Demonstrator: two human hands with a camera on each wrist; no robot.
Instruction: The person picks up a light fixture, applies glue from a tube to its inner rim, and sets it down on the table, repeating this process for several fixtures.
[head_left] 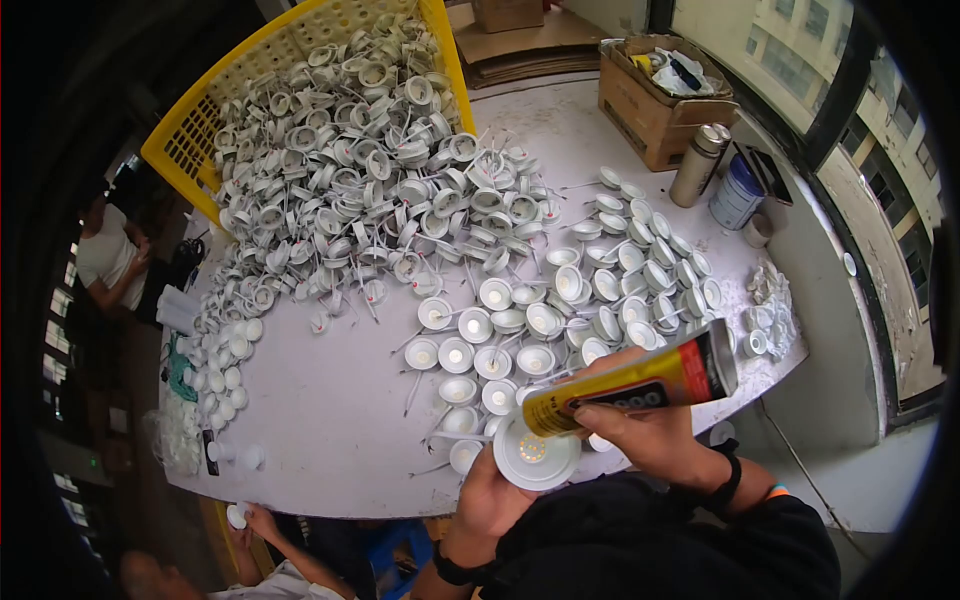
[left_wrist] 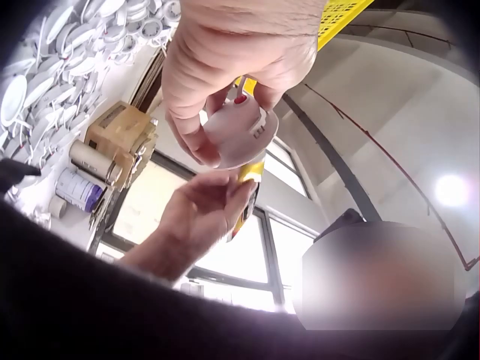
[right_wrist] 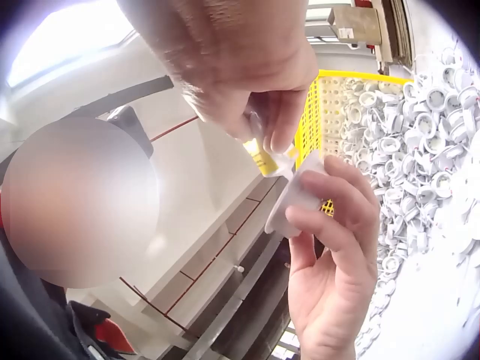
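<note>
My left hand (head_left: 487, 500) grips a white round LED downlight (head_left: 536, 455) by its rim, its face with small yellow LED dots turned up. In the left wrist view the back of the downlight (left_wrist: 238, 135) shows a red spot and a short wire between my fingers. My right hand (head_left: 640, 435) holds a yellow, black and red glue tube (head_left: 630, 390), tilted with its nozzle end low over the downlight. The right wrist view shows the tube's pale nozzle (right_wrist: 286, 166) right at the downlight's face. Several similar downlights (head_left: 500, 398) with wires stand just beyond my hands.
A tipped yellow crate (head_left: 185, 140) spills a large heap of white housings (head_left: 340, 190) over the table (head_left: 310, 420). White round covers (head_left: 225, 370) lie at the left. A cardboard box (head_left: 650, 115), flask (head_left: 700, 165) and tin (head_left: 736, 190) stand at the right; other people sit at the left.
</note>
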